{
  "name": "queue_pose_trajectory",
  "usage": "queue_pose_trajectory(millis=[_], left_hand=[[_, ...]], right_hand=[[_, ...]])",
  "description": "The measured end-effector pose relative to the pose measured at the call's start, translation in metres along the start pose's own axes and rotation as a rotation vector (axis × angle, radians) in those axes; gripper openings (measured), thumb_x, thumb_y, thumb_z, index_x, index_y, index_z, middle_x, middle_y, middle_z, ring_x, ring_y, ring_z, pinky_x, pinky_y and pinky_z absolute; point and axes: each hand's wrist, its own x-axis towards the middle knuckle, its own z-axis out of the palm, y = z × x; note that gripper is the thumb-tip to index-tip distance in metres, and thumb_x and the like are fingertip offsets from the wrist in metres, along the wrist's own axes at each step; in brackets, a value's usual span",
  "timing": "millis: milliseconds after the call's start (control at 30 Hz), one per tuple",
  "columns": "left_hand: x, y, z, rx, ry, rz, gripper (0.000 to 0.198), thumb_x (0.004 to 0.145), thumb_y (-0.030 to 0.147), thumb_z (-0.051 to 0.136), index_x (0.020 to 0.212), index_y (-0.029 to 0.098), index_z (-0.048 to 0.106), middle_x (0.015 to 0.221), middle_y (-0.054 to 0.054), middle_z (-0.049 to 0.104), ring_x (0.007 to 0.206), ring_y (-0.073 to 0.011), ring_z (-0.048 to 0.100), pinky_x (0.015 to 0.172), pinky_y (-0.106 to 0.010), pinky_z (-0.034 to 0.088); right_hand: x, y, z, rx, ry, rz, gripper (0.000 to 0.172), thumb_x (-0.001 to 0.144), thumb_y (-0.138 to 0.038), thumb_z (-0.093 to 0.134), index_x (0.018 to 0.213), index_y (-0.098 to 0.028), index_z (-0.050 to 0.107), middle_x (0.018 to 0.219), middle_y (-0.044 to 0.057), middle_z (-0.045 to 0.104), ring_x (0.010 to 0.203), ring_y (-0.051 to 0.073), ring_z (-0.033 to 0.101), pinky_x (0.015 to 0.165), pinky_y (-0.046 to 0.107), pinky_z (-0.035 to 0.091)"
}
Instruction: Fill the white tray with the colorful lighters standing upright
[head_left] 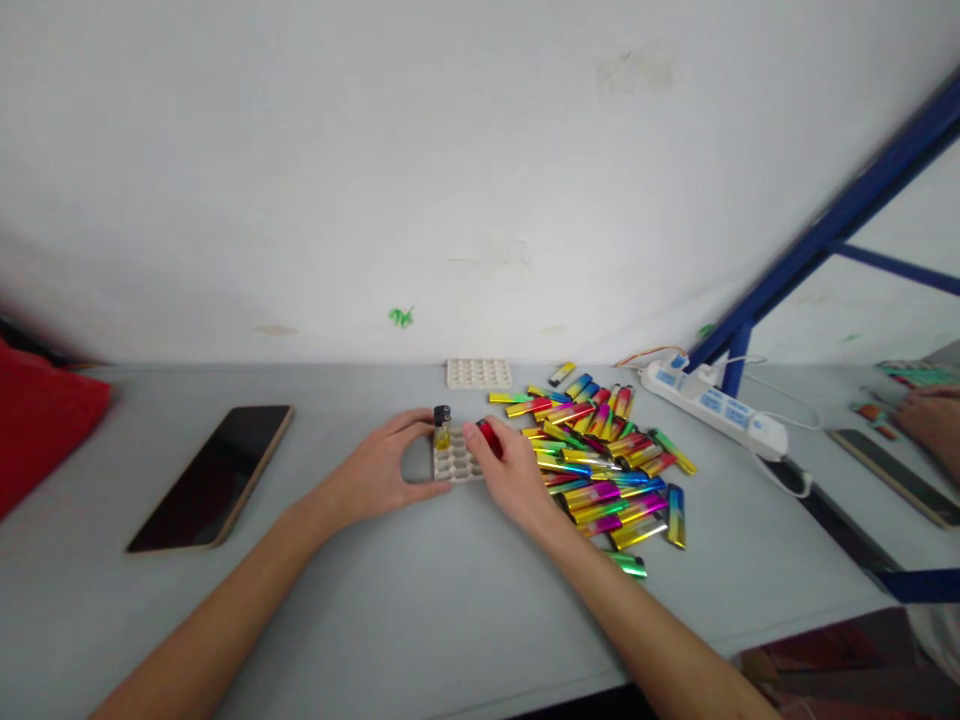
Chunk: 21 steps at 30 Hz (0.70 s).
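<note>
My left hand [384, 465] curls round the left side of a small white tray [454, 463] with round holes, thumb and fingers touching its edges. One yellow lighter [442, 428] with a black cap stands upright in the tray's far left hole. My right hand [511, 465] is closed on a red lighter [489, 436] just right of the tray. A heap of several shiny rainbow-coloured lighters [604, 465] lies directly right of my right hand.
A second white holed tray [479, 373] lies by the wall. A dark phone [215, 475] lies at left, a red object [41, 425] at the far left. A white power strip [712, 405] and blue frame [817, 245] are right. Another person's hand [930, 418] rests at the far right.
</note>
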Motion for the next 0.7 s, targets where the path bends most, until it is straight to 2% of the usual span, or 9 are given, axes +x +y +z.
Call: queue_pose_trajectory(millis=[133, 233, 300, 467, 600, 700], left_hand=[[0.001, 0.003, -0.001, -0.006, -0.002, 0.011, 0.069, 0.088, 0.072, 0.094, 0.137, 0.026, 0.081, 0.164, -0.013, 0.077, 0.151, -0.0412, 0.074, 0.138, -0.054, 0.057], [0.001, 0.006, -0.002, 0.000, -0.009, 0.009, 0.067, 0.091, 0.066, 0.093, 0.140, 0.024, 0.080, 0.165, -0.012, 0.075, 0.152, -0.0406, 0.073, 0.140, -0.053, 0.055], [0.001, 0.007, -0.002, -0.002, -0.012, 0.001, 0.068, 0.090, 0.067, 0.093, 0.141, 0.023, 0.080, 0.165, -0.014, 0.075, 0.153, -0.0410, 0.073, 0.140, -0.054, 0.055], [0.001, 0.006, -0.001, -0.022, -0.015, -0.026, 0.072, 0.086, 0.070, 0.096, 0.140, 0.024, 0.082, 0.165, -0.016, 0.076, 0.152, -0.0424, 0.074, 0.139, -0.056, 0.056], [0.000, 0.005, -0.001, -0.029, -0.006, -0.018, 0.068, 0.086, 0.066, 0.099, 0.139, 0.026, 0.083, 0.165, -0.015, 0.076, 0.153, -0.0413, 0.073, 0.139, -0.055, 0.056], [0.000, 0.006, 0.000, -0.033, -0.001, -0.011, 0.067, 0.086, 0.066, 0.099, 0.137, 0.026, 0.083, 0.164, -0.015, 0.077, 0.151, -0.0410, 0.075, 0.138, -0.055, 0.057]], right_hand=[[-0.004, -0.001, -0.007, -0.065, 0.020, -0.170, 0.033, 0.118, -0.051, 0.057, 0.093, -0.029, 0.060, 0.101, 0.006, 0.068, 0.095, 0.026, 0.064, 0.092, 0.040, 0.054], [-0.006, -0.001, -0.013, -0.122, 0.026, -0.255, 0.031, 0.119, -0.048, 0.058, 0.097, -0.028, 0.066, 0.116, 0.012, 0.071, 0.109, 0.029, 0.066, 0.104, 0.043, 0.058], [-0.006, 0.000, -0.015, -0.184, 0.015, -0.279, 0.035, 0.120, -0.052, 0.060, 0.094, -0.029, 0.066, 0.111, 0.011, 0.071, 0.107, 0.029, 0.066, 0.103, 0.043, 0.058], [-0.005, 0.007, -0.014, -0.277, -0.054, -0.211, 0.042, 0.123, -0.055, 0.061, 0.091, -0.028, 0.064, 0.087, 0.006, 0.072, 0.085, 0.026, 0.067, 0.082, 0.036, 0.051], [-0.003, 0.011, -0.008, -0.273, -0.106, -0.259, 0.030, 0.123, -0.049, 0.065, 0.108, -0.025, 0.076, 0.102, 0.009, 0.082, 0.094, 0.028, 0.076, 0.087, 0.036, 0.055], [-0.003, 0.008, -0.004, -0.379, -0.172, -0.296, 0.025, 0.125, -0.045, 0.065, 0.125, -0.024, 0.079, 0.116, 0.012, 0.085, 0.104, 0.029, 0.080, 0.095, 0.039, 0.060]])
